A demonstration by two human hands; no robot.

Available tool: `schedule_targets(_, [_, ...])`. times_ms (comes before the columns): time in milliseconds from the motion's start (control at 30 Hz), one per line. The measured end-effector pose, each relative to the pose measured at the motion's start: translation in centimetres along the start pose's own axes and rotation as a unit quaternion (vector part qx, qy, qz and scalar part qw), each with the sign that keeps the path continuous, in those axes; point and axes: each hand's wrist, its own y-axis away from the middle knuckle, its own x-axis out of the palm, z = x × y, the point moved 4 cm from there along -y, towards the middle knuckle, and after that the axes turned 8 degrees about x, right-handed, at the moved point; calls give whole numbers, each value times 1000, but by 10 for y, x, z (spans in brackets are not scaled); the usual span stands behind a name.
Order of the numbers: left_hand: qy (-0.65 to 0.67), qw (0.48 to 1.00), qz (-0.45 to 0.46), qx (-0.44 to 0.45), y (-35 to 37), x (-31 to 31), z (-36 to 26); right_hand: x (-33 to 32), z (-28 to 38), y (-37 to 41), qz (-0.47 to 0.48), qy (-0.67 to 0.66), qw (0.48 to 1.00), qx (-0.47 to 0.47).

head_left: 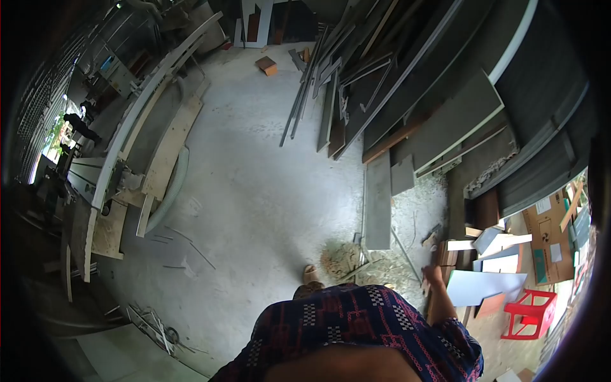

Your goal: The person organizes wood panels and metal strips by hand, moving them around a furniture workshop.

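My right hand (433,277) is out to my right side, low beside a stack of brown boards (447,256). Its fingers look apart, with nothing visible in them. A thin light strip (406,253) on the floor runs toward the hand. On the other side of the boards lies a pale panel (484,288). My left hand is out of view. Below me shows my dark patterned shirt (356,318), with one sandalled foot (310,275) on the concrete floor.
Long boards and metal strips (356,76) lean at the far right. A wooden bench frame (172,143) stands left. Sawdust (344,258) and a grey panel (378,210) lie ahead. A red stool (531,315) and a cardboard box (547,235) are at right. Scraps (153,328) lie lower left.
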Motion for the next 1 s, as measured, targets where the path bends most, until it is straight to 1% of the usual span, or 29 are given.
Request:
schedule_targets(33, [-64, 996, -11, 66, -23, -28, 16, 28, -6, 32, 79, 41, 983, 159])
schedule_targets(67, [-153, 976, -35, 150, -47, -58, 29, 58, -3, 55, 114, 234, 956, 132])
schedule_targets(100, [-254, 936, -78, 230, -70, -90, 37, 75, 21, 98, 133, 171, 963, 158])
schedule_targets(133, [-374, 864, -160, 296, -89, -122, 30, 87, 59, 155, 155, 104, 965, 184])
schedule_targets(167, [-52, 990, -59, 115, -117, -158, 41, 114, 57, 154, 169, 118, 962, 180])
schedule_targets(200, [252, 956, -96, -112, -118, -214, 9, 140, 62, 159, 184, 131, 958, 176])
schedule_targets(233, [258, 952, -157, -39, -125, -254, -34, 167, 51, 142, 205, 146, 945, 209])
schedule_targets(267, [254, 950, -181, -4, -139, -283, -57, 166, 82, 152, 209, 125, 958, 148])
schedule_targets(300, [259, 948, -185, -1, -157, -301, -72, 160, 118, 158, 212, 101, 968, 85])
schedule_targets(333, [263, 946, -191, 3, -176, -317, -89, 173, 130, 134, 218, 131, 967, 20])
schedule_targets(367, [250, 955, -161, 6, -192, -329, -109, 182, 154, 121, 219, 160, 962, -45])
schedule_targets(400, [211, 969, -125, 19, -207, -338, -128, 183, 168, 104, 190, 133, 973, 19])
schedule_targets(433, [170, 981, -90, 32, -224, -347, -142, 177, 201, 98, 160, 105, 978, 82])
schedule_targets(467, [63, 987, -101, 109, -254, -351, -142, 176, 230, 87, 128, 125, 983, 38])
schedule_targets(500, [-45, 976, -111, 183, -287, -354, -141, 173, 253, 71, 95, 145, 985, -6])
schedule_targets(533, [-43, 976, -118, 175, -291, -367, -156, 185, 263, 32, 82, 240, 965, -71])
schedule_targets(567, [-42, 977, -125, 166, -293, -380, -172, 199, 265, -14, 56, 331, 932, -135])
schedule_targets(600, [-16, 980, -113, 160, -306, -390, -173, 199, 300, -18, 43, 460, 861, -214])
schedule_targets(633, [-4, 987, -111, 116, -312, -399, -169, 204, 335, -19, 25, 573, 768, -286])
schedule_targets(667, [23, 989, -104, 98, -321, -402, -156, 209, 355, -36, 40, 533, 788, -307])
schedule_targets(700, [34, 991, -101, 80, -320, -410, -148, 209, 376, -47, 68, 382, 907, -164])
schedule_targets(733, [10, 998, -63, 30, -336, -406, -113, 212, 399, -58, 93, 211, 973, -11])
schedule_targets(767, [15, 999, -25, 36, -329, -415, -101, 219, 424, -67, 111, 29, 983, 142])
schedule_targets(800, [20, 999, 13, 41, -322, -423, -86, 219, 477, -53, 115, 17, 983, 143])
schedule_targets(833, [22, 999, 33, 27, -322, -431, -75, 214, 524, -40, 118, 6, 983, 143])
schedule_targets(867, [26, 999, 40, 4, -327, -440, -69, 229, 551, -68, 145, 143, 977, 70])
schedule_targets(900, [30, 998, 43, -21, -331, -451, -64, 240, 587, -85, 160, 275, 947, 40])
schedule_targets(1000, [65, 994, 29, -85, -358, -480, -59, 251, 699, -101, 123, 212, 965, -96])
